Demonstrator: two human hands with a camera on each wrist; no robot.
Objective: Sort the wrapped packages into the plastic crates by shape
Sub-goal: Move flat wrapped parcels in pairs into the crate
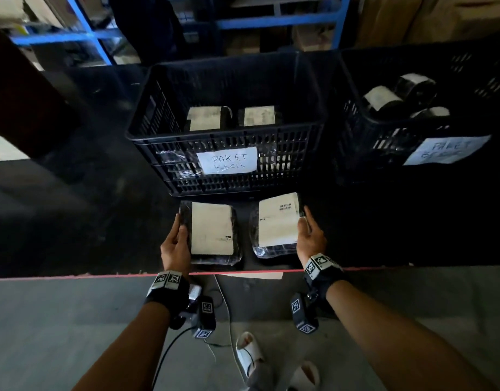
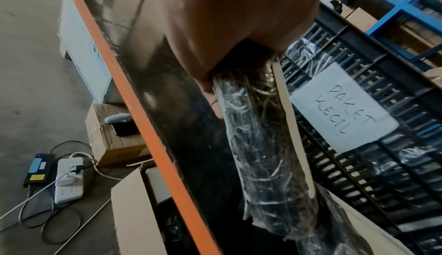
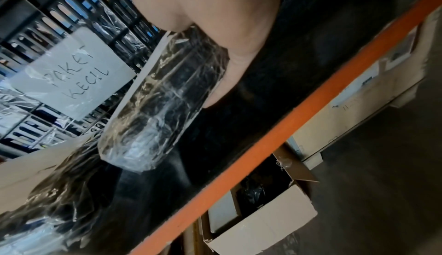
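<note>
Two flat rectangular packages in black plastic wrap with pale labels lie side by side on the dark shelf. My left hand (image 1: 177,238) grips the left package (image 1: 212,232) by its left edge, thumb on top; the left wrist view shows that package (image 2: 263,145) edge-on under the palm. My right hand (image 1: 309,232) grips the right package (image 1: 277,224) by its right edge, and it (image 3: 162,96) looks slightly tilted up. Behind them stands a black crate (image 1: 229,136) labelled "PAKET KECIL" with flat packages inside. A second black crate (image 1: 423,108) at right holds round packages.
The shelf's orange-red front edge (image 1: 102,276) runs just under my wrists. Blue racking (image 1: 271,22) with cartons stands behind the crates. Open cardboard boxes (image 3: 260,219) sit below the shelf, and a power strip (image 2: 68,179) with cables lies on the grey floor.
</note>
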